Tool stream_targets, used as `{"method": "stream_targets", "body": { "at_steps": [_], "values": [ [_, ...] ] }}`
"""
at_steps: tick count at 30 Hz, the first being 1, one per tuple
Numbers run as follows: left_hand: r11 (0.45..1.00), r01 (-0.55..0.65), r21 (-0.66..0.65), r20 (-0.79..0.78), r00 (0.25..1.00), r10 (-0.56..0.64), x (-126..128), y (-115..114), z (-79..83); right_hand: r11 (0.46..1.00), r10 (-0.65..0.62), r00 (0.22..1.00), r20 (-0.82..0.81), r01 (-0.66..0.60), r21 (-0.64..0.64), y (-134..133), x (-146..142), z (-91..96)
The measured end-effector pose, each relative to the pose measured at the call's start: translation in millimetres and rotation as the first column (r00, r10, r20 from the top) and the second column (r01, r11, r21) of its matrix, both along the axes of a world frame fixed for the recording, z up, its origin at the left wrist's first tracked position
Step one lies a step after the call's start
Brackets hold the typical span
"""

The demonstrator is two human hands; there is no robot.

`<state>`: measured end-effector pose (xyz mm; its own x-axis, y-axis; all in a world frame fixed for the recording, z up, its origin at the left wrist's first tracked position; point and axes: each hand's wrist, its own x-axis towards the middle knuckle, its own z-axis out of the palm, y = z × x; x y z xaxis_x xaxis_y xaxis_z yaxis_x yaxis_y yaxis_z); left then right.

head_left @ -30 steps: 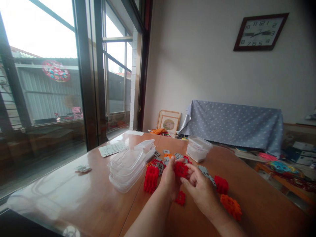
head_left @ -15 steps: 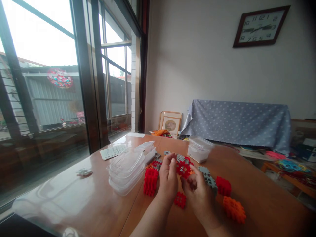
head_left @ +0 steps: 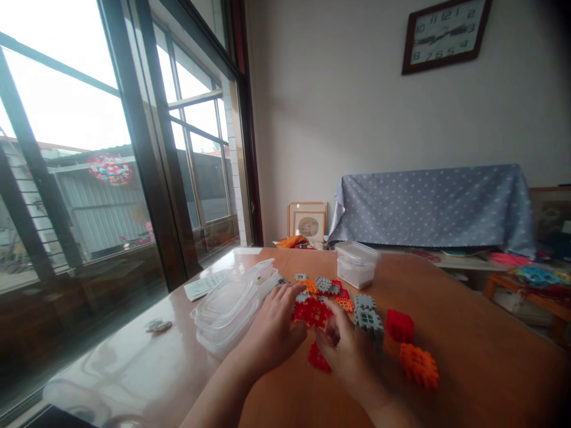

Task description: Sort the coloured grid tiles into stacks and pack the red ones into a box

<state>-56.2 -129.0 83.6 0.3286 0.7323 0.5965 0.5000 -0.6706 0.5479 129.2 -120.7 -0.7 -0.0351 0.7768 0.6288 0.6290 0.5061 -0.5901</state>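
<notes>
My left hand (head_left: pixel 277 324) reaches palm down over the left edge of a pile of plastic interlocking tiles, its fingers stretched out and its thumb to the right. Close to its thumb and fingertips lie red tiles (head_left: pixel 313 311). My right hand (head_left: pixel 350 348) is on the near right side of the pile, index finger and thumb apart, the other fingers curled. I make out nothing held in it. A separate red tile (head_left: pixel 318 358) lies beside its thumb. Orange tiles (head_left: pixel 307 288) and grey tiles (head_left: pixel 325 285) lie behind the red ones.
Right of my right hand stand stacks of grey tiles (head_left: pixel 369 318), red tiles (head_left: pixel 400 325) and orange tiles (head_left: pixel 419 364). Clear plastic boxes (head_left: pixel 227 309) are at the left, another box (head_left: pixel 357 267) behind. Paper (head_left: pixel 203 286) and a small packet (head_left: pixel 159 326) lie farther left.
My left hand has swung left and lowered, its fingers now spread over the pile and hiding the red stack there. My right hand stays near the pile. The camera view has tilted and shifted.
</notes>
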Motion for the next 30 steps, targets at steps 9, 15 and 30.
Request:
{"method": "stream_targets", "body": {
  "at_steps": [9, 15, 30],
  "values": [
    [0.994, -0.080, 0.075, -0.374, 0.922, 0.102, -10, -8, 3.3, 0.996, 0.086, 0.996, 0.014, -0.086, -0.018, 0, -1, -6.4],
    [0.992, -0.098, 0.082, -0.338, 0.933, 0.120, -15, -7, -1.2, 0.988, 0.148, 0.989, 0.021, -0.148, -0.038, 0, -3, -10.8],
    [0.946, -0.310, -0.096, -0.302, 0.914, 0.269, -92, 23, -14.3, 0.988, 0.156, 0.986, 0.060, -0.156, -0.009, 0, -1, -12.8]
  ]
}}
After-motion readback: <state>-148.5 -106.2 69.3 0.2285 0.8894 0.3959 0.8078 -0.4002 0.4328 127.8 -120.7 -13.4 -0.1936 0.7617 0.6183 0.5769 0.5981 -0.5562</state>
